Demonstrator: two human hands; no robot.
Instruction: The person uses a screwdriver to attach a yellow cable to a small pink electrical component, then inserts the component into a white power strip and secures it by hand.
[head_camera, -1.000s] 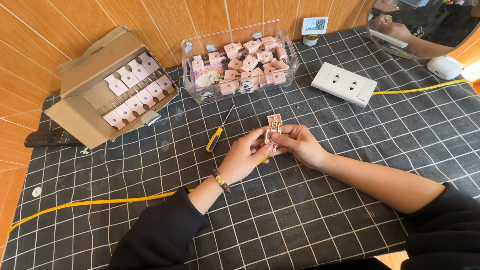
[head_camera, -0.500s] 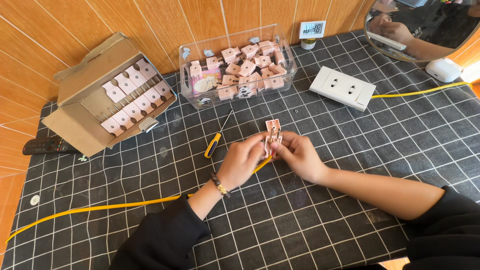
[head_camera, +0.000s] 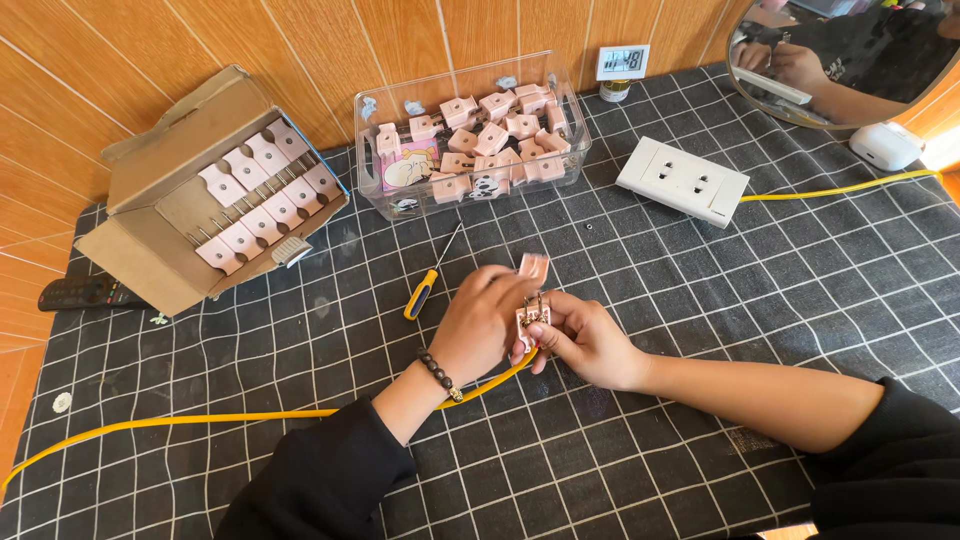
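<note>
Two hands meet mid-mat over small pink plug part (head_camera: 533, 313), metal contacts showing. Left hand (head_camera: 483, 325) pinches it from left, right hand (head_camera: 585, 340) fingers clamped from below; second pink piece (head_camera: 533, 267) sticks up above fingers. Yellow cable (head_camera: 200, 420) runs under hands toward mat's left edge. Yellow-handled screwdriver (head_camera: 424, 292) lies just left. Clear bin (head_camera: 470, 135) of pink plugs and cardboard box (head_camera: 205, 190) along far edge, white socket (head_camera: 683, 181) far right. Risk: tiny loose contacts slip from pinch, drop onto grid mat (head_camera: 700, 300); cable tug could jerk part.
</note>
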